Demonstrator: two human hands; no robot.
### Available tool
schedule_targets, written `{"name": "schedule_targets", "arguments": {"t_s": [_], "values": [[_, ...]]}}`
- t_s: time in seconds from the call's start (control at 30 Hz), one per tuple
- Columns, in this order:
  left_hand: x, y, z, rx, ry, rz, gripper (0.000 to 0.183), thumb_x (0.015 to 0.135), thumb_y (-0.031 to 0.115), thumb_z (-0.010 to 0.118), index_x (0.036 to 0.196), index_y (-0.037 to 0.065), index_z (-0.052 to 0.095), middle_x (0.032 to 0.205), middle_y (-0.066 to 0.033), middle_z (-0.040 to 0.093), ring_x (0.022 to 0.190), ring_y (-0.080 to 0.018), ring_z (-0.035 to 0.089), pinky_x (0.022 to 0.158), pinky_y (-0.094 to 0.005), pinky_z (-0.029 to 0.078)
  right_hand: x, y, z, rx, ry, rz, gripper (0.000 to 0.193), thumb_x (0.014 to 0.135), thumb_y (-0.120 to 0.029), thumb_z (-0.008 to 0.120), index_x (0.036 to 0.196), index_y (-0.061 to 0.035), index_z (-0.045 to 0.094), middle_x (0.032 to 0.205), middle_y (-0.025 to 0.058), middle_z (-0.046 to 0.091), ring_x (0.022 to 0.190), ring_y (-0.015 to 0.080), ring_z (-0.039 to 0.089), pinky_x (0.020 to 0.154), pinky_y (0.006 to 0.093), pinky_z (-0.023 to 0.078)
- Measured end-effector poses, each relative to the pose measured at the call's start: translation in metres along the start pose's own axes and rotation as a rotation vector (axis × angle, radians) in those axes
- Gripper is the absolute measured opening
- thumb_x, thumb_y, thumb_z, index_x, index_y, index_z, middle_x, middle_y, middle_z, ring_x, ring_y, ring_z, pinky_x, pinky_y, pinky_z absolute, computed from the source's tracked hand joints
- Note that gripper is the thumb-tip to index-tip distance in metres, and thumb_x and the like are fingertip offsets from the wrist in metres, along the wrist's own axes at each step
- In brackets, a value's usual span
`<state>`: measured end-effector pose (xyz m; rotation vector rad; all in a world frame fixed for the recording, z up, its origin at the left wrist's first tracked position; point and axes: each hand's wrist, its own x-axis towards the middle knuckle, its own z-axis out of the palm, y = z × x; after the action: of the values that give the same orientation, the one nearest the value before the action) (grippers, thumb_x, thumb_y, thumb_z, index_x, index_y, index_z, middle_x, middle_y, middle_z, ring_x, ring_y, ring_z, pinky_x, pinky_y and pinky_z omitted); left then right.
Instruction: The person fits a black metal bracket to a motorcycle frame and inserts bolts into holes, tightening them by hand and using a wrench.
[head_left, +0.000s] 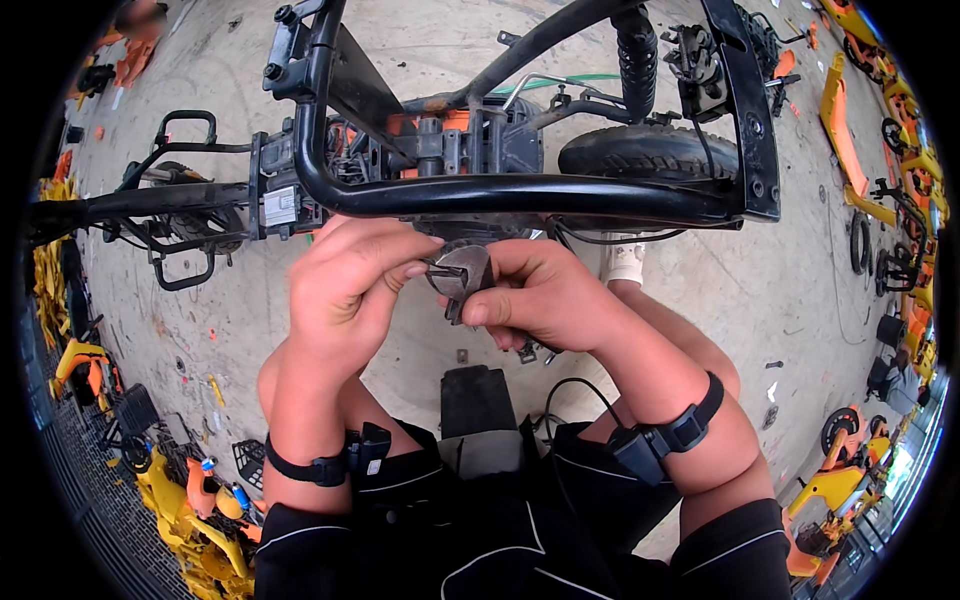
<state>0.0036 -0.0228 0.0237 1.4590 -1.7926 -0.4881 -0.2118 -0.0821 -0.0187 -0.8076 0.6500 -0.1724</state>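
My right hand (545, 295) grips a pair of grey metal pliers (458, 275) by the handles, jaws pointing left. My left hand (350, 285) pinches something small at the plier jaws with thumb and fingers; the piece itself is too small to make out. Both hands sit just below the thick black tube of a stripped bike frame (520, 195) that lies across the concrete floor (760, 290). A black tyre (645, 150) and a coil shock absorber (635, 55) belong to the frame's rear end. Black straps with small devices wrap both wrists.
Yellow and orange plastic bike parts (190, 510) pile up at the lower left, and more lie along the right edge (860, 130). A black block (475, 400) stands between my knees. Small screws and bits are scattered over the floor.
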Motion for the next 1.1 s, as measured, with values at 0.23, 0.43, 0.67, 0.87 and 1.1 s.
{"name": "schedule_targets", "arguments": {"t_s": [0.23, 0.43, 0.67, 0.87, 1.1], "values": [[-0.002, 0.0, 0.001, -0.011, -0.039, 0.006, 0.023, 0.078, -0.001, 0.075, 0.101, 0.004, 0.076, 0.097, -0.0094, 0.07, 0.088, -0.0266, 0.063, 0.079, -0.0352, 0.05, 0.001, 0.002, 0.001, 0.048, -0.017, -0.005, 0.026, 0.087, -0.013, 0.081, 0.108, -0.0007, 0.071, 0.085, 0.0045, 0.07, 0.056, 0.0092, 0.058, 0.05, 0.0233, 0.046], [-0.004, 0.0, 0.005, 0.033, -0.012, -0.047, 0.021, 0.079, -0.001, 0.075, 0.1, 0.004, 0.074, 0.097, -0.0102, 0.07, 0.089, -0.0273, 0.063, 0.079, -0.0357, 0.05, -0.004, -0.006, 0.007, -0.061, 0.018, -0.016, 0.025, 0.097, -0.025, 0.07, 0.11, -0.0031, 0.07, 0.076, -0.0003, 0.063, 0.059, 0.0068, 0.056, 0.053, 0.0222, 0.044], [-0.007, -0.004, 0.009, -0.038, 0.001, -0.134, 0.018, 0.081, -0.003, 0.073, 0.098, 0.002, 0.074, 0.096, -0.0106, 0.071, 0.09, -0.0273, 0.063, 0.08, -0.0361, 0.049, -0.003, 0.002, 0.002, -0.051, -0.056, -0.064, 0.028, 0.103, -0.031, 0.061, 0.11, -0.0045, 0.069, 0.07, -0.0022, 0.058, 0.061, 0.0052, 0.054, 0.055, 0.0214, 0.043], [-0.008, -0.005, 0.011, -0.095, 0.017, -0.121, 0.017, 0.079, -0.004, 0.074, 0.095, 0.001, 0.074, 0.094, -0.0106, 0.07, 0.089, -0.0268, 0.063, 0.08, -0.036, 0.05, -0.006, 0.003, 0.007, -0.095, 0.052, -0.048, 0.03, 0.1, -0.029, 0.066, 0.086, -0.0034, 0.063, 0.064, -0.0003, 0.058, 0.053, 0.0066, 0.053, 0.049, 0.0248, 0.044], [-0.007, -0.001, 0.007, -0.126, 0.04, -0.118, 0.019, 0.079, -0.006, 0.072, 0.097, 0.0, 0.074, 0.094, -0.0119, 0.071, 0.087, -0.027, 0.065, 0.079, -0.0355, 0.051, -0.006, 0.002, 0.01, -0.099, 0.085, -0.039, 0.029, 0.099, -0.03, 0.068, 0.085, -0.0041, 0.065, 0.061, -0.0004, 0.058, 0.051, 0.006, 0.052, 0.047, 0.0249, 0.042]]}}
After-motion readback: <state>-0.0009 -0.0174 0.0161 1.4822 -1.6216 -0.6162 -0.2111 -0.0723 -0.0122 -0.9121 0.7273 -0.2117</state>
